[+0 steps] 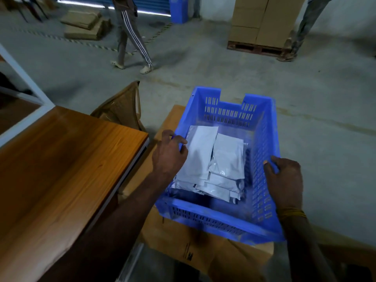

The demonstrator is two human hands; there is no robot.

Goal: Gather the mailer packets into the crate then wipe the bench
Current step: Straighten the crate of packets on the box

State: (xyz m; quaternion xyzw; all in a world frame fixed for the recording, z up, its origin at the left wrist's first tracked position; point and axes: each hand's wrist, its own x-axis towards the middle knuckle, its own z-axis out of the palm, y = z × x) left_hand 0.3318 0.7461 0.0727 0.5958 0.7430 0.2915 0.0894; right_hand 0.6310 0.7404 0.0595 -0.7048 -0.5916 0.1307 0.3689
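Fingers [179, 140] of the left hand [169, 154] curl over the blue crate's [262, 127] left rim, and the right hand [284, 176] grips the right rim the same way, so both hands hold the crate, which sits on a flattened cardboard box [183, 237] just beside the wooden bench [61, 159]. The risk, I'd say: it overhangs the cardboard, so an uneven pull could tip it and spill the load. The white mailer packets [211, 165] lie heaped inside on the crate floor, between the two hands and below the fingers, untouched by them.
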